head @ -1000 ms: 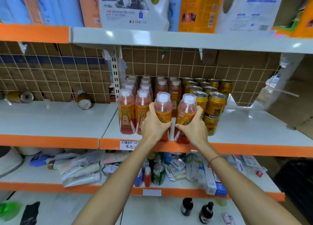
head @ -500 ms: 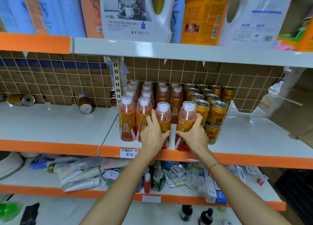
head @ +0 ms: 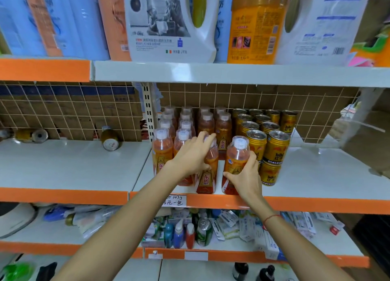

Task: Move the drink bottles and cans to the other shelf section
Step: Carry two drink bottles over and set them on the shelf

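So we're facing a store shelf (head: 316, 171) with orange edge strips, split into a left section (head: 69, 164) and a right one by a slotted white post (head: 148, 111). Up top there's a row of big detergent jugs (head: 168, 23), white, blue and orange ones packed side by side.

On the right section we've got all the drinks bunched together: orange bottles (head: 185, 124) with white caps in rows going back to the wire grid, and just beside them on the right, gold cans (head: 261, 124), the front ones stacked two high. The left section only has two cans lying on their sides near the back, one (head: 109, 140) closer to the post and another (head: 33, 135) far left.

The lower shelf (head: 42, 238) is a jumble of tubes, small boxes and little bottles.

Now our hands. The left hand (head: 191, 156) is wrapped over the neck and cap of one front bottle (head: 207, 175), fingers curled round it, and that bottle leans left at the top. The right hand (head: 245, 178) grips the next front bottle (head: 236, 160) low down round its body, thumb across the label; this one stands upright, touching the front cans. Both bottles sit at the front edge of the right section, right above a handwritten price tag (head: 176, 200). There's a thin red string (head: 271, 218) on our right wrist.
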`<state>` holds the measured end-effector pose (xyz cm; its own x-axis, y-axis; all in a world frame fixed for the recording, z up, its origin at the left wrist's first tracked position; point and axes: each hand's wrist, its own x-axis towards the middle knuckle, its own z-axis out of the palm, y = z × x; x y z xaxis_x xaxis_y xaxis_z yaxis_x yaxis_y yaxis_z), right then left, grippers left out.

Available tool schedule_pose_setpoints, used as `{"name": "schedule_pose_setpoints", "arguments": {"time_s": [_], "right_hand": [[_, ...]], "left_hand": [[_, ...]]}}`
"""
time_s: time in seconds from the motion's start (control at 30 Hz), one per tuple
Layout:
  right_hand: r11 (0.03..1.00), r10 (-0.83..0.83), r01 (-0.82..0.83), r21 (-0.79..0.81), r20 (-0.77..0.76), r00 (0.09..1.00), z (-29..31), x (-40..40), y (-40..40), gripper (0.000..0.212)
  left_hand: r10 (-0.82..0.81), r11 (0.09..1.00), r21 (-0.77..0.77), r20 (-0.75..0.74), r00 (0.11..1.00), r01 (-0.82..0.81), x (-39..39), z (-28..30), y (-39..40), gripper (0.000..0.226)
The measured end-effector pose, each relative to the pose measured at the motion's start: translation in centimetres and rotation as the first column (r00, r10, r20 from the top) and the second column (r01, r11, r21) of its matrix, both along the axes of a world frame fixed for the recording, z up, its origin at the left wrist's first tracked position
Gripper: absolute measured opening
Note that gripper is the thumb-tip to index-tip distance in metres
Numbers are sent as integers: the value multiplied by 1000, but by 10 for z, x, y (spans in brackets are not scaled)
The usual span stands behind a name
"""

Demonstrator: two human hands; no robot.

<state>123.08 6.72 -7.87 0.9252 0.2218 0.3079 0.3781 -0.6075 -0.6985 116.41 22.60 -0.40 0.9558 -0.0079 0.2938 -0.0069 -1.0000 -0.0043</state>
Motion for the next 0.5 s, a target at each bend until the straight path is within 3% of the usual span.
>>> {"name": "schedule_pose_setpoints", "arguments": {"time_s": [0.13,0.27,0.4,0.5], "right_hand": [[1000,20,-20,-2,30,999,1,-3,-7,103],[995,52,-33,-99,196,979,19,-6,-9,109],[942,150,-33,-333,333,931,48,-3,-6,101],[786,303,-105,-609,232,924,72,10,-5,93]], "left_hand": [[-11,996,-87,41,999,14,6,-10,1,102],[-14,989,-144,62,998,23,10,-14,1,104],[-8,987,-159,53,999,16,11,-12,2,106],[-21,993,-116,30,999,24,10,-7,4,108]]}}
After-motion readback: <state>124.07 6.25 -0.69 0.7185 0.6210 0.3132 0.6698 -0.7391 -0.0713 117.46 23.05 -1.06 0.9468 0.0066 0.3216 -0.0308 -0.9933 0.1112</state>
